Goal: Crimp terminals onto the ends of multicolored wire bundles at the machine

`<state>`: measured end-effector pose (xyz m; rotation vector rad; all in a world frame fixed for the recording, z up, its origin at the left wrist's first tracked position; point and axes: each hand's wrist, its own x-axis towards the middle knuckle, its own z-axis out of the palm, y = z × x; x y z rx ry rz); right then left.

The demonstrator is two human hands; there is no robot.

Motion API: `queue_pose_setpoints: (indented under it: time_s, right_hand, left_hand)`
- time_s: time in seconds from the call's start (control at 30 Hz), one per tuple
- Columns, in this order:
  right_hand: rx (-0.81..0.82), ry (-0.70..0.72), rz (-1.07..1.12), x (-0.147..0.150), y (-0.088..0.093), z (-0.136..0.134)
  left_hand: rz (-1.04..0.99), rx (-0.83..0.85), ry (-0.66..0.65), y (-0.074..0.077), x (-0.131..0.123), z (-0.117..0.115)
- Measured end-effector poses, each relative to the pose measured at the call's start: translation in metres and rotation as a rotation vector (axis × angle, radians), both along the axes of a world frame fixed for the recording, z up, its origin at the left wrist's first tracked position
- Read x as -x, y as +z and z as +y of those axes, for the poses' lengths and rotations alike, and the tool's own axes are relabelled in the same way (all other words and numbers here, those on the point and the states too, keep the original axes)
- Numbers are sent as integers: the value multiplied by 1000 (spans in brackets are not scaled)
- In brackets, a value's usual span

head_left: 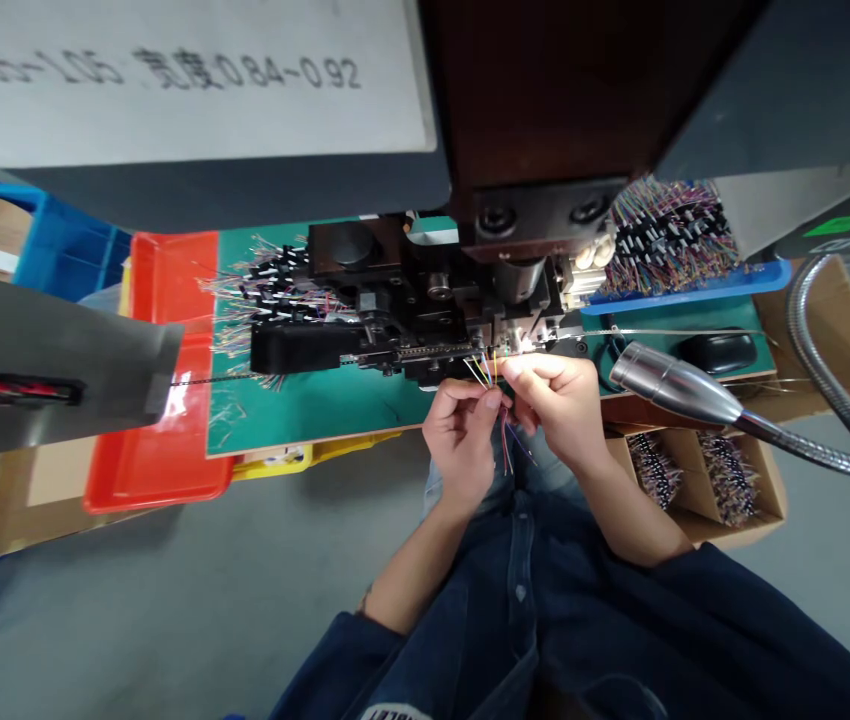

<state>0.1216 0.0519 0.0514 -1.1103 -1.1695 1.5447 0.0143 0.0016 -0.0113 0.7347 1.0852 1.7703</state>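
Note:
My left hand [462,435] and my right hand [551,405] are close together, pinching a small bunch of thin multicoloured wires [489,372]. The wire tips point up toward the front of a black crimping press [425,320], just below its metal feed strip [432,352]. More wire ends hang below my fingers toward my lap. The fingers hide the middle of the bunch. Bundles of coloured wires with black terminals [271,295] lie on the green work mat [282,415] left of the press.
Another wire bundle [669,238] rests on a blue tray [687,288] at the right. A chrome gooseneck lamp [672,385] crosses in front of it, above a divided cardboard box [702,480] of wires. A red tray [162,420] sits left of the mat, and a machine housing [545,80] overhangs the press.

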Motion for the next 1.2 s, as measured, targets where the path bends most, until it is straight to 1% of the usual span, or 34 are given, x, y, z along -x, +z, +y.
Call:
queue_pose_setpoints:
  time_s: [0.1, 0.2, 0.4, 0.6, 0.8, 0.9, 1.0, 1.1, 1.2]
  right_hand:
    - [-33, 29, -17, -2, 4, 0]
    - [-54, 21, -3, -2, 2, 0]
    - [82, 24, 102, -2, -10, -1]
    - [110, 7, 172, 2, -11, 0]
    - [75, -7, 159, 2, -11, 0]
    - [17, 15, 97, 0, -7, 2]
    - [-26, 39, 27, -3, -2, 2]
    - [-36, 18, 17, -3, -1, 1]
    - [-32, -30, 46, -2, -3, 0]
  left_hand:
    - [-19, -2, -33, -4, -1, -1]
    - [-30, 8, -44, -5, -1, -2]
    - [-22, 9, -5, 1, -3, -1]
    - [-17, -7, 10, 4, -2, 2]
    - [-6, 17, 10, 4, 0, 1]
    - [-17, -6, 3, 3, 0, 1]
    - [-33, -18, -35, 1, 0, 0]
    - [-43, 11, -57, 0, 0, -1]
    - [-46, 20, -48, 2, 0, -1]
